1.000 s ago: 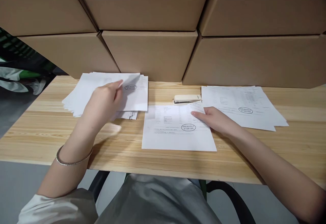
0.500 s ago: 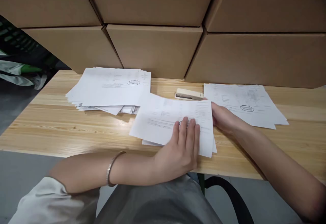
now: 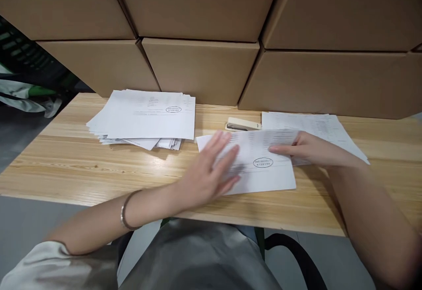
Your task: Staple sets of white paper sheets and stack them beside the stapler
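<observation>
A printed white paper with an oval stamp (image 3: 260,178) lies slanted over the middle of the table; whether more sheets are under it I cannot tell. My right hand (image 3: 305,149) grips its upper right corner, thumb on top and the other fingers hidden behind. Over the paper's left part is my left hand (image 3: 209,171), fingers spread and slightly blurred, holding nothing. A cream stapler (image 3: 243,124) rests just behind the paper. To the left sits a thick, uneven stack of printed papers (image 3: 151,116). Another, thinner pile (image 3: 323,127) is at the right, partly covered by my right hand and the held paper.
Large cardboard boxes (image 3: 199,70) stand stacked along the back edge of the wooden table (image 3: 82,167). A dark crate-like shape with white and green material (image 3: 29,92) is beyond the table's left end. Below the front edge, a black curved bar (image 3: 296,250) shows.
My right hand has moved from beside the paper's edge to gripping its corner, and the paper has shifted right and turned. My left hand has moved left, its fingers now spread.
</observation>
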